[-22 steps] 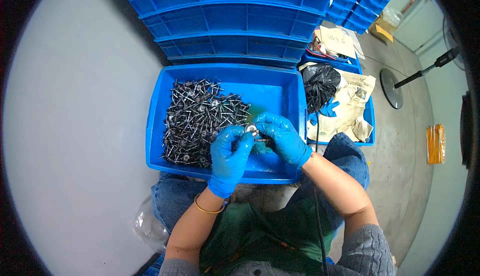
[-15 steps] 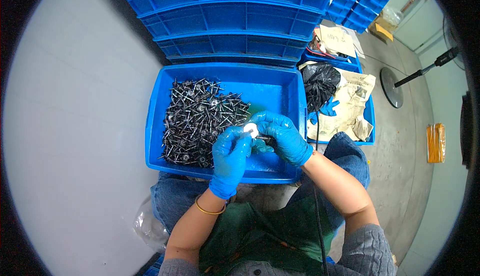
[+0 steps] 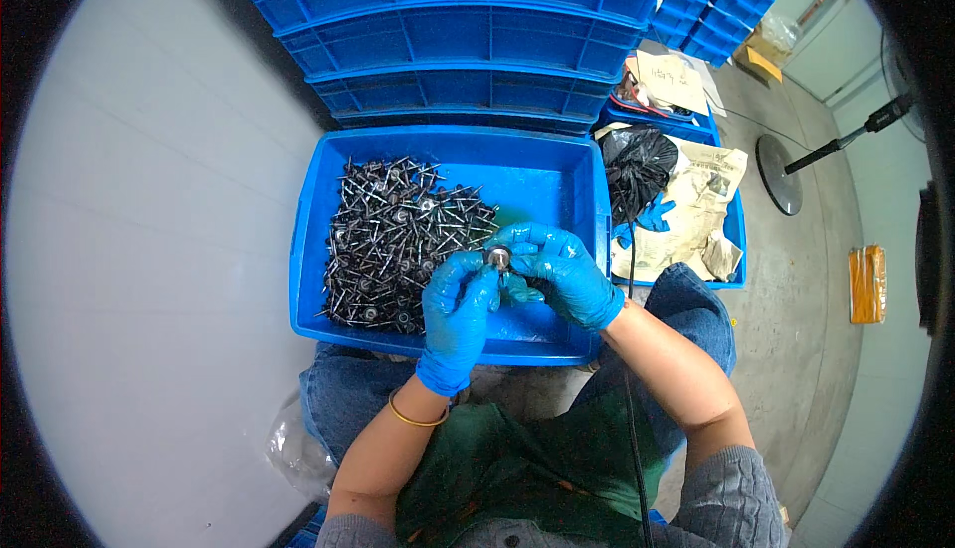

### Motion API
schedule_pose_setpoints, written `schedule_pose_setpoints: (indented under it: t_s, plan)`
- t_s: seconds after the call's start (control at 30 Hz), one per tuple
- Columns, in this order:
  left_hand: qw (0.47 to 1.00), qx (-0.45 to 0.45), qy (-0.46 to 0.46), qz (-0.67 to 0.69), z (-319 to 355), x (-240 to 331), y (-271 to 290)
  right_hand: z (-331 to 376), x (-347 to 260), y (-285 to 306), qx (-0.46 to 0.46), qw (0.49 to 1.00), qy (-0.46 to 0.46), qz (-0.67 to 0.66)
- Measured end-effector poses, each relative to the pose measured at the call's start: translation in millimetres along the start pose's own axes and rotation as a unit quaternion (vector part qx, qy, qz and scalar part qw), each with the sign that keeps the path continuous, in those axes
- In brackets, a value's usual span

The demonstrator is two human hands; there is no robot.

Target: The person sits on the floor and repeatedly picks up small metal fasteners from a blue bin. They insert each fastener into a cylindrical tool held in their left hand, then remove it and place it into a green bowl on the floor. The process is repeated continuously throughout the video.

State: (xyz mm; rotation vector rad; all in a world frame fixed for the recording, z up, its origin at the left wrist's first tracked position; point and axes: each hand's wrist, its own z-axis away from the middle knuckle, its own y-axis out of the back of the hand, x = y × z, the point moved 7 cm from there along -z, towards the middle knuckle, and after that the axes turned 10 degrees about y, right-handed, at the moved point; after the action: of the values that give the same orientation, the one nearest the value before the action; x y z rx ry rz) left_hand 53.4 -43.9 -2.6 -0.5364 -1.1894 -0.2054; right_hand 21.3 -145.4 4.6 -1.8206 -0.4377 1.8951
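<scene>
Both hands wear wet blue gloves and meet over the near right part of a blue plastic bin [image 3: 453, 142]. A small round metal part [image 3: 497, 259] with a silvery end sits between the fingertips. My left hand [image 3: 458, 319] pinches it from the left, while my right hand [image 3: 562, 274] closes on it from the right. The part's shaft, if it has one, is hidden by the fingers. To the left in the bin lies a heap of dark metal parts [image 3: 398, 240], thin pins with round heads.
Stacked blue crates [image 3: 448, 41] rise behind the bin. At right, another blue crate [image 3: 738, 240] holds brown paper and a black plastic bag [image 3: 637, 165]. A black cable [image 3: 632, 389] hangs down past my right forearm. A round stand base [image 3: 779, 173] is on the floor.
The round part has turned in my fingers: its face glared white before and now looks dark-rimmed and silvery. The dark length seen by my right fingers is no longer visible.
</scene>
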Motion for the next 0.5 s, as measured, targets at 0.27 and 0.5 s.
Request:
schedule_pose_setpoints:
  t_s: [0.27, 0.5]
  plan:
    - [0.96, -0.042, 0.185, 0.205, -11, -30, 5, -9, 5, -4, -0.072, 0.939, 0.143, 0.303]
    - [0.914, 0.086, 0.195, 0.346, -24, -9, 45, -91, 17, 83, 0.061, 0.911, 0.076, 0.402]
